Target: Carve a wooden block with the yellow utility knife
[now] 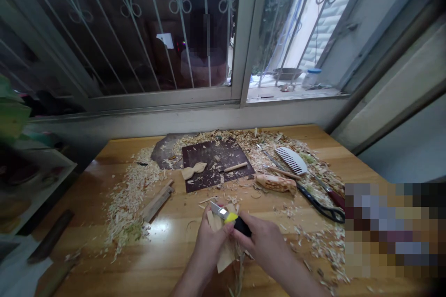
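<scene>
My right hand (262, 236) is closed around the dark handle of a utility knife (231, 217) with a yellow section near its blade. The blade points up and to the left, lying over the top of a pale piece of wood (226, 260). Around that wood my left hand (211, 239) is closed, its thumb near the knife's yellow part. The wood's lower end sticks out between my wrists. Just beyond my hands, a carved pale wooden piece (194, 170) and a short wooden stick (236, 167) rest on a dark square sheet (195, 153).
Wood shavings (128, 199) cover much of the wooden table (174, 250). A white comb (291, 160), a barked wood chunk (277, 183) and a black-handled tool (320, 208) lie to the right. Split wood (156, 202) lies left. A barred window (167, 32) stands behind.
</scene>
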`<state>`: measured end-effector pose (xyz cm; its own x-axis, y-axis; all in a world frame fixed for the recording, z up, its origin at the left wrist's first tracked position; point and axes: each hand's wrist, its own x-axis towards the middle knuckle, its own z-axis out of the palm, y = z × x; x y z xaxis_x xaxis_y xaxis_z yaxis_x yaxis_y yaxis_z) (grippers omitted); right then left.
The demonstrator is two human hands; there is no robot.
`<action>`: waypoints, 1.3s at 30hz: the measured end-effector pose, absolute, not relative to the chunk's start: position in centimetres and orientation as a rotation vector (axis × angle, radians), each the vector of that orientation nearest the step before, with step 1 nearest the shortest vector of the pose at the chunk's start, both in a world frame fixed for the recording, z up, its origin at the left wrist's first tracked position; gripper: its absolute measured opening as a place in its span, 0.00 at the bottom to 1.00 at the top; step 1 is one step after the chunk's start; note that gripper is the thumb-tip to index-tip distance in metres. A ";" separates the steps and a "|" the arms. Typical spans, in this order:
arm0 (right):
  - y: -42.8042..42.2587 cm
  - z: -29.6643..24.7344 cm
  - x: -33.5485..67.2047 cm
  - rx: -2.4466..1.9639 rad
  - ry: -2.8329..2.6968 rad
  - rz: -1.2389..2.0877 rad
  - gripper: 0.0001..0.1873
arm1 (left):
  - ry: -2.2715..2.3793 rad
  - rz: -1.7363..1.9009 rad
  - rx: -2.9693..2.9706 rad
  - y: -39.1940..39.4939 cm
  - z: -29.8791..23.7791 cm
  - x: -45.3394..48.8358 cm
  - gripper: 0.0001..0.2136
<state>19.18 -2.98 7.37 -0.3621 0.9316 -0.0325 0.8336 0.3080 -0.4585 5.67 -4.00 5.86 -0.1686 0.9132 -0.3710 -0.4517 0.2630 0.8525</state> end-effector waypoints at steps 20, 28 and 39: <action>-2.4 6.7 13.9 -1.421 -2.485 0.674 0.12 | 1.212 1.378 0.373 -5.7 6.4 0.4 0.27; -1.9 7.0 12.3 -1.224 -2.628 0.763 0.15 | 1.088 1.334 0.302 -7.3 5.3 -1.9 0.29; -2.3 7.7 11.2 -1.049 -2.773 0.789 0.17 | 0.999 1.297 0.297 -9.1 6.2 -3.7 0.31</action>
